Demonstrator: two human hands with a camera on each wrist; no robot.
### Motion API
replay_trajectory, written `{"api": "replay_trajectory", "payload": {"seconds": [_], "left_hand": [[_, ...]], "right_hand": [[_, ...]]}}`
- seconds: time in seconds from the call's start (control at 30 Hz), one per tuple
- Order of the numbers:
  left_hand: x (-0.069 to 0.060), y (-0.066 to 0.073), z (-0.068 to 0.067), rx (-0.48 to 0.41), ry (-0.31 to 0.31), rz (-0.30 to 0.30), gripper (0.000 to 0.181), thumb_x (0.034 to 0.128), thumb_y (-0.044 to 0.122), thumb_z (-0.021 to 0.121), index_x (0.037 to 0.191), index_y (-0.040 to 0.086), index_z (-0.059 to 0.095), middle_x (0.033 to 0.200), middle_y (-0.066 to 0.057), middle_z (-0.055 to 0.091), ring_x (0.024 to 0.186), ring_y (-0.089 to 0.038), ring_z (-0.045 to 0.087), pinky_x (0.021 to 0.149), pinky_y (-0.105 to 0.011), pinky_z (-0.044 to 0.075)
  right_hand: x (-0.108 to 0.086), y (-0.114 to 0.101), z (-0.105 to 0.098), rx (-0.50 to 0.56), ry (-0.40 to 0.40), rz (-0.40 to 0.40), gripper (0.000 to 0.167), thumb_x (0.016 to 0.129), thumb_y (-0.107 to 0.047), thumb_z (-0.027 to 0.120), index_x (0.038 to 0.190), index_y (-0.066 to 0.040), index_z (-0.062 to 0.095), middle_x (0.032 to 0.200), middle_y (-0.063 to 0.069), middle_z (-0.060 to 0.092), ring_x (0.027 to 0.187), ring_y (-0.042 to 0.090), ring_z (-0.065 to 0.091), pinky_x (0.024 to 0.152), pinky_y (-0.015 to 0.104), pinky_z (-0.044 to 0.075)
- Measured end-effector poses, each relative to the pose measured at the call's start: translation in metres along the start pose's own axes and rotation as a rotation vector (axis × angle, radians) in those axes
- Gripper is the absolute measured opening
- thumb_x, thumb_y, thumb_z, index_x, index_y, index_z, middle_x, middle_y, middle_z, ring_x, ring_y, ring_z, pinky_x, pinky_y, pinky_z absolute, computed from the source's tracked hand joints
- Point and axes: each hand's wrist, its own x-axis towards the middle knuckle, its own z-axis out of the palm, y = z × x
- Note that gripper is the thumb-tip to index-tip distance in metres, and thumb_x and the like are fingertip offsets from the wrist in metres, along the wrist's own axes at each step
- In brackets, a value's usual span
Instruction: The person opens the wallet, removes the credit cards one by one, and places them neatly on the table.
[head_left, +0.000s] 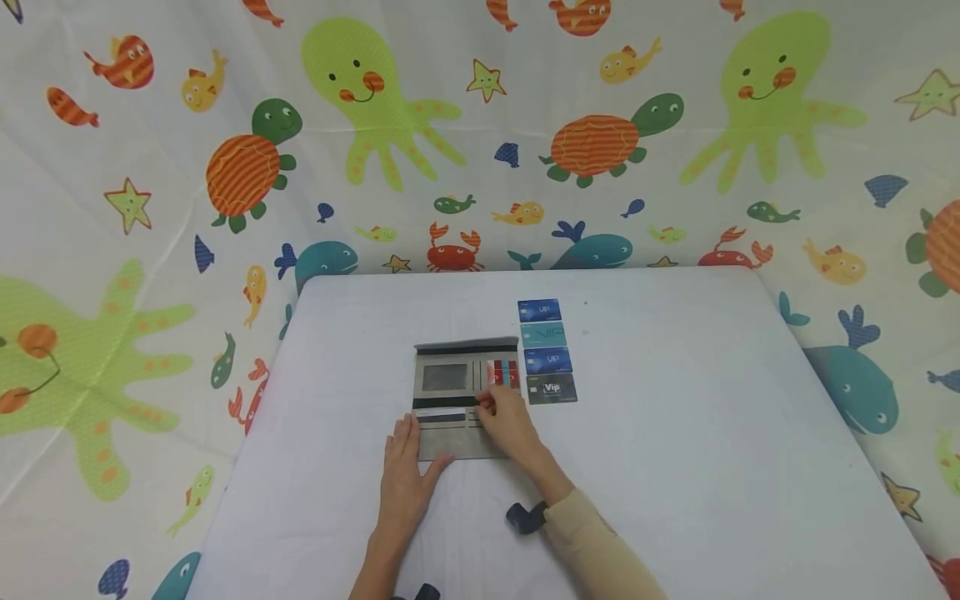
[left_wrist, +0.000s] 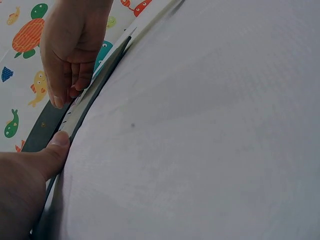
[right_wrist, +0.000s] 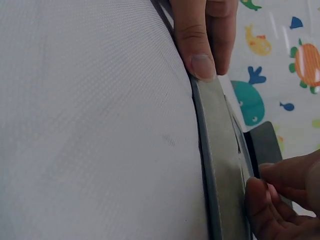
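An unfolded grey wallet (head_left: 459, 446) with dark strips lies flat, showing a mesh window at upper left and slots at right holding red and light-blue items (head_left: 504, 372). My left hand (head_left: 405, 475) rests on its lower left, fingers extended along the side, thumb on the front edge; the left wrist view shows this thumb (left_wrist: 55, 150) close. Over the wallet's middle right, my right hand (head_left: 513, 425) has curled fingers, thumb and forefinger tips together at the slots. In the right wrist view, the right hand (right_wrist: 285, 192) touches the wallet (right_wrist: 220, 145); whether anything sits between its fingertips is unclear.
Right of the wallet, several cards stand in a column: a dark blue one (head_left: 539, 310), a teal one (head_left: 543, 335), another blue one (head_left: 547, 361) and a black one (head_left: 551, 388). A white cloth covers the table (head_left: 712, 433); a sea-animal curtain (head_left: 480, 183) hangs behind.
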Motion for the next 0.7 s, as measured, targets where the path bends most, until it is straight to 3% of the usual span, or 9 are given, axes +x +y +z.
{"api": "replay_trajectory", "payload": {"seconds": [0.27, 0.7], "left_hand": [[0.000, -0.001, 0.001, -0.008, 0.020, 0.018, 0.093, 0.0851, 0.044, 0.077, 0.154, -0.001, 0.034, 0.164, -0.018, 0.030, 0.154, -0.038, 0.022, 0.127, -0.054, 0.018], [-0.001, 0.001, 0.000, -0.002, 0.020, 0.015, 0.091, 0.0853, 0.042, 0.077, 0.153, -0.002, 0.035, 0.163, -0.020, 0.031, 0.154, -0.039, 0.023, 0.126, -0.055, 0.019]], "right_hand": [[0.001, 0.000, 0.008, -0.108, -0.085, -0.073, 0.010, 0.093, -0.013, 0.069, 0.100, -0.009, 0.075, 0.092, 0.002, 0.067, 0.083, 0.011, 0.056, 0.073, 0.023, 0.054], [0.006, -0.003, 0.013, -0.188, -0.147, -0.065, 0.006, 0.093, -0.017, 0.070, 0.093, -0.011, 0.071, 0.084, -0.001, 0.058, 0.075, 0.010, 0.050, 0.063, 0.018, 0.046]]}}
